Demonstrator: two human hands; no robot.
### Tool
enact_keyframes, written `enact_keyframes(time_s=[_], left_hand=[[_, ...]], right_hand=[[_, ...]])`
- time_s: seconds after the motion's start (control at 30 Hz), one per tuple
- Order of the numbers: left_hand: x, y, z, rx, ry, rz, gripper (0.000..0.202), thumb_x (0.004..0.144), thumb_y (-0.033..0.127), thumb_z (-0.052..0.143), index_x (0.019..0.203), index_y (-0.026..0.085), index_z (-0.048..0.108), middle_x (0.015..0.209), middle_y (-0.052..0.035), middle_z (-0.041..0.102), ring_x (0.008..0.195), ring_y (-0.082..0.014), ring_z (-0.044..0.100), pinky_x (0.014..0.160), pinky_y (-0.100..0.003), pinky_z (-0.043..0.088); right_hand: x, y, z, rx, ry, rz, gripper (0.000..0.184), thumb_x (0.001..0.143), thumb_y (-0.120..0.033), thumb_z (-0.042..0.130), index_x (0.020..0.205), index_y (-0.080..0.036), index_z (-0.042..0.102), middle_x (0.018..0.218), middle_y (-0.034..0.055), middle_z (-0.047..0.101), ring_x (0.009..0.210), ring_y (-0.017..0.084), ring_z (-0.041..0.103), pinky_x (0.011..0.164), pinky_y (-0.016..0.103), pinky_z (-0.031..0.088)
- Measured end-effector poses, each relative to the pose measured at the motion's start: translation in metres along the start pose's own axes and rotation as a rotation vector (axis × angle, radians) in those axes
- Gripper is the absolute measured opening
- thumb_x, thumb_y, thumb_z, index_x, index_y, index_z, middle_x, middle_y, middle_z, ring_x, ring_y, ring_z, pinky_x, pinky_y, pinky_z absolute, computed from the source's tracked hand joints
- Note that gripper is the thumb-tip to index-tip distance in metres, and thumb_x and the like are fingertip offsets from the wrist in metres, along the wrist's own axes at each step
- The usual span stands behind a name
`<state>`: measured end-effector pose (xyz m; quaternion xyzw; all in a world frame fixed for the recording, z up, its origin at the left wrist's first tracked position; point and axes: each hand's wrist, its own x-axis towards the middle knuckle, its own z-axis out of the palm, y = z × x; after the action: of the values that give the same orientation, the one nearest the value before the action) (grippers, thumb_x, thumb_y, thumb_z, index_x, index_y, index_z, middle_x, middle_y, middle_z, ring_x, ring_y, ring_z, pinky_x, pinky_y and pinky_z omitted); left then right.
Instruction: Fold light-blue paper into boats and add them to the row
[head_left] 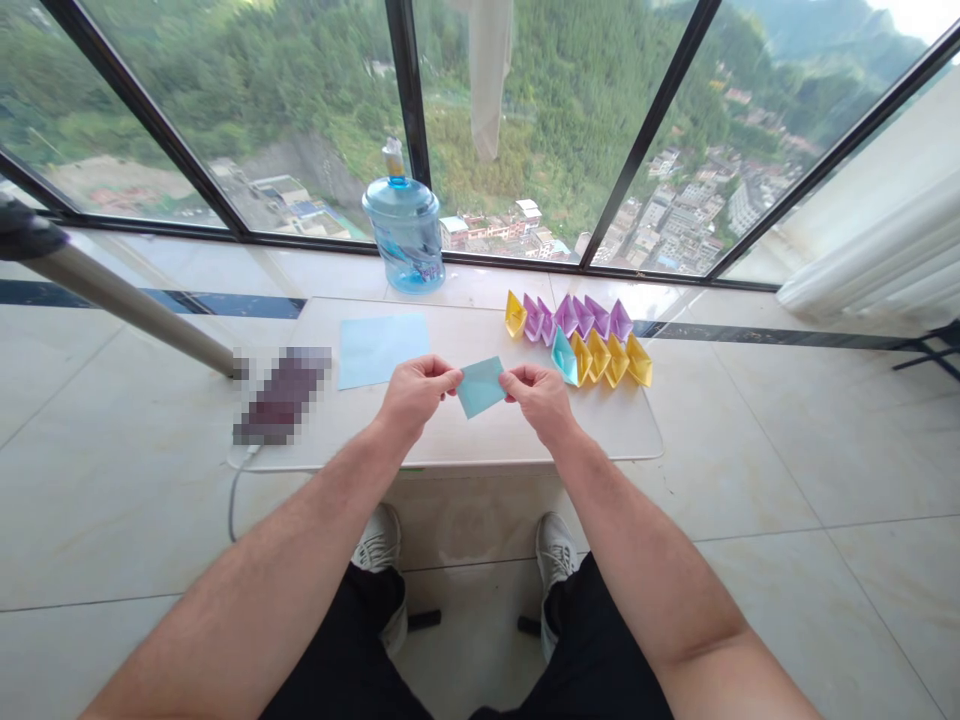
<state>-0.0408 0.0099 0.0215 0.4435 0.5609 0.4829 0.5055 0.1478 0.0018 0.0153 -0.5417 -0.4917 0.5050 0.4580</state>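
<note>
L hand (416, 392) & R hand (538, 395) each pinch one end of a small blue paper (481, 386), so both grips are closed on it. The paper is held just above the tabletop (465, 440), btwn the hands, near the front edge. It's folded small but looks flat, prob. not a boat shape yet. Done so far: a bunch of paper boats (600, 358) in 2 rows on the right, yellow, purple & 1 blue. Left, I think: this piece, plus 1 flat blue sheet (382, 348) lying behind the L hand.
</note>
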Motion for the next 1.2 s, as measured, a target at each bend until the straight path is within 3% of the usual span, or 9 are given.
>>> enact_keyframes(time_s=[0.17,0.37,0.53,0.67,0.8,0.97,1.13,1.2], left_hand=[[-0.002,-0.009,0.01,-0.31,0.049,-0.125,0.033,0.055,0.035,0.085,0.061,0.017,0.058,0.058,0.0014,0.057,0.057,-0.0101,0.051,0.053,-0.024,0.033],[-0.018,-0.021,0.031,-0.547,-0.035,-0.248,0.047,0.053,0.041,0.093,0.073,0.018,0.058,0.064,0.0037,0.054,0.061,-0.0088,0.052,0.05,-0.02,0.035],[-0.026,-0.028,0.041,-0.487,-0.067,-0.222,0.047,0.059,0.049,0.09,0.075,0.018,0.059,0.068,0.0026,0.056,0.062,-0.0089,0.053,0.051,-0.02,0.037],[-0.022,-0.028,0.037,-0.246,-0.071,-0.085,0.039,0.067,0.049,0.083,0.073,0.017,0.061,0.065,0.0008,0.059,0.062,-0.0112,0.054,0.054,-0.024,0.039],[-0.015,-0.022,0.027,-0.088,-0.179,0.029,0.033,0.065,0.043,0.085,0.075,0.015,0.07,0.067,-0.0006,0.063,0.062,-0.011,0.05,0.059,-0.026,0.038],[-0.011,-0.019,0.023,-0.248,-0.078,-0.049,0.036,0.057,0.043,0.09,0.073,0.015,0.072,0.071,-0.0022,0.067,0.065,-0.0123,0.053,0.063,-0.027,0.038],[-0.01,-0.02,0.024,-0.44,-0.053,-0.136,0.043,0.051,0.042,0.094,0.077,0.016,0.072,0.078,-0.0041,0.07,0.071,-0.0145,0.059,0.064,-0.028,0.04],[-0.01,-0.02,0.024,-0.47,-0.06,-0.153,0.044,0.05,0.041,0.095,0.078,0.016,0.073,0.079,-0.004,0.071,0.072,-0.0146,0.06,0.065,-0.027,0.04]], right_hand=[[-0.004,0.002,0.009,0.096,-0.103,0.015,0.047,0.06,-0.051,0.085,0.087,-0.017,0.067,0.073,0.0016,0.071,0.068,0.015,0.063,0.063,0.027,0.05],[-0.003,0.009,0.015,0.108,0.112,-0.034,0.038,0.065,-0.049,0.08,0.078,-0.018,0.063,0.066,-0.0029,0.062,0.061,0.012,0.054,0.058,0.025,0.045],[-0.004,0.005,0.013,0.058,0.146,-0.068,0.029,0.069,-0.044,0.075,0.076,-0.018,0.063,0.062,-0.0047,0.056,0.058,0.01,0.049,0.054,0.024,0.039],[-0.004,0.002,0.008,-0.039,0.155,-0.097,0.028,0.072,-0.043,0.073,0.071,-0.019,0.06,0.058,-0.006,0.051,0.055,0.009,0.043,0.052,0.024,0.033],[-0.003,0.002,0.005,-0.086,0.039,-0.1,0.029,0.072,-0.044,0.074,0.068,-0.019,0.06,0.057,-0.0059,0.05,0.055,0.009,0.042,0.052,0.024,0.032],[-0.005,0.004,0.008,-0.003,-0.03,-0.078,0.035,0.068,-0.048,0.079,0.08,-0.018,0.067,0.065,-0.0021,0.065,0.059,0.012,0.054,0.057,0.025,0.041],[-0.006,0.004,0.007,-0.046,0.002,-0.05,0.039,0.069,-0.055,0.079,0.065,-0.018,0.066,0.058,0.0011,0.066,0.056,0.013,0.056,0.058,0.027,0.044],[-0.005,0.004,0.006,-0.021,-0.004,-0.06,0.039,0.07,-0.056,0.078,0.068,-0.018,0.068,0.06,0.0016,0.067,0.056,0.013,0.057,0.058,0.027,0.045]])
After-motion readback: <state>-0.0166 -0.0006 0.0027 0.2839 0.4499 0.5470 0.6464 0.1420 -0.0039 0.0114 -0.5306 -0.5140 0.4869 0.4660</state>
